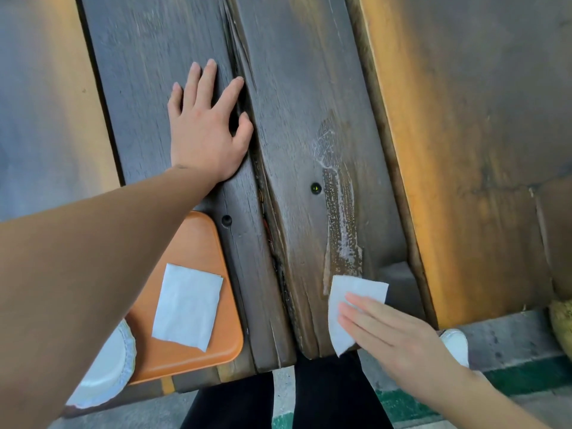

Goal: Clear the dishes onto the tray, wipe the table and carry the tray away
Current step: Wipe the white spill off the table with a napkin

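The dark wooden plank table (pixel 148 72) fills the middle of the view. My left hand (pixel 207 131) lies flat on it with fingers spread, holding nothing. My right hand (pixel 393 332) presses a white napkin (pixel 349 292) flat against the table near its front edge. A pale wet streak (pixel 339 218) runs up the plank from the napkin. The orange tray (pixel 198 243) sits at the front left, partly under my left forearm. On it lie a folded white napkin (pixel 185 308) and a white paper plate (pixel 108 366), the plate half hidden by my arm.
A deep crack (pixel 247 125) runs between the two table planks. Wooden benches flank the table at left (pixel 46 103) and right (pixel 464 150). My dark trousers (pixel 325 394) and a white shoe (pixel 455 342) show below the table edge, over a concrete floor with a green line.
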Demonstrator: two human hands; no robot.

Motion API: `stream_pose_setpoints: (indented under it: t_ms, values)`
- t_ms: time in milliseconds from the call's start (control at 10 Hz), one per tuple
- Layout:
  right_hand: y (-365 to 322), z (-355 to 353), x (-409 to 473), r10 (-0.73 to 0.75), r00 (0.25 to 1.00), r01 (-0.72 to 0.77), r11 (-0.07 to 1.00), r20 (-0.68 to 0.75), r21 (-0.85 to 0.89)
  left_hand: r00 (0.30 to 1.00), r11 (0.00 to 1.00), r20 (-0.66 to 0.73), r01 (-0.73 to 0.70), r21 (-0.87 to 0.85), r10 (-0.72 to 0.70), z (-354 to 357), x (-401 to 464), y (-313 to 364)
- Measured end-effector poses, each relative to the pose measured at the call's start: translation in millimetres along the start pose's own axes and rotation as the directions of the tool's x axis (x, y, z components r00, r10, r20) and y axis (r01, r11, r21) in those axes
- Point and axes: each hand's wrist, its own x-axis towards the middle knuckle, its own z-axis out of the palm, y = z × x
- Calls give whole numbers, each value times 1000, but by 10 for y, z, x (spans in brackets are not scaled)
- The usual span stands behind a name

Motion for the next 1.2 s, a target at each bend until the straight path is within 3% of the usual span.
stream_pose_setpoints:
  t_ms: [200, 400, 600, 800, 900, 1000, 1100, 1200]
  values:
    - [373, 74, 314, -32, 996, 35, 999, -78, 35, 1000, 1000, -5, 1, 6, -1, 11, 4, 10]
    - [1009, -155, 1383, 217, 966, -204, 974, -144, 97, 1000, 1000, -11, -3, 10, 3, 13, -3, 16]
    - [970, -207, 1803, 345, 934, -334, 936, -94, 115, 1000, 1000, -22, -1, -7, 1, 20, -15, -4]
    - [260, -63, 815, 148, 989, -148, 989, 7, 15, 1000, 1000, -14, 0, -12, 0, 6, 3, 2]
    - [-19, 77, 230, -9, 990, 9, 1000, 140, 0, 1000, 1000, -22, -1, -14, 1, 23, -3, -6]
    - [26, 99, -50, -115, 983, 107, 992, 143, 67, 1000, 1000, -28, -4, -4, 4, 28, 4, -15]
    - [335, 14, 99, -157, 987, 153, 984, 41, 90, 999, 1000, -31, -9, 0, 9, 29, 7, -16]
    - [747, -126, 553, -72, 995, 79, 992, -67, 100, 999, 1000, -39, -12, 0, 12, 34, 12, -12]
